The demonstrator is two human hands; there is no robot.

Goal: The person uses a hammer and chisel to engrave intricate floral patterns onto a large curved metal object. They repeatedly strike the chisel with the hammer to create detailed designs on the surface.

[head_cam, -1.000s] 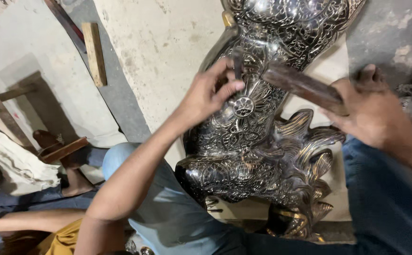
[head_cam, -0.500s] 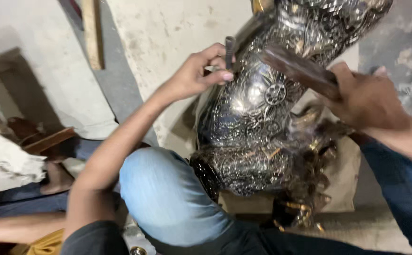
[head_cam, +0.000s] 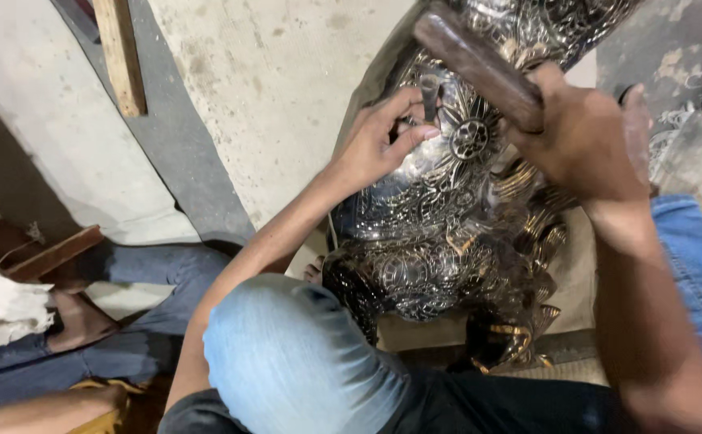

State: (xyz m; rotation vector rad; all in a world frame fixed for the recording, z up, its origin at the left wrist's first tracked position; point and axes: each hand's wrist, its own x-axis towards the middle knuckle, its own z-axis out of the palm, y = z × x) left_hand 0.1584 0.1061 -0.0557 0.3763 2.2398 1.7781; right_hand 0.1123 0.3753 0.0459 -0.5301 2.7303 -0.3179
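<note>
The scene is lit softly and evenly; no single light source can be made out. The pale concrete floor (head_cam: 287, 88) is rendered bright and slightly washed out, while the left edge is sunk in dim shadow. Sharp glints are thrown off the embossed metal figure (head_cam: 439, 233), whose lower folds are lost in near-black. The wooden hammer handle (head_cam: 476, 64) and the right hand (head_cam: 584, 137) are smeared by motion blur; the left hand (head_cam: 383, 141) is shown more crisply. The blue-clad knee (head_cam: 295, 362), close to the lens, is out of focus.
</note>
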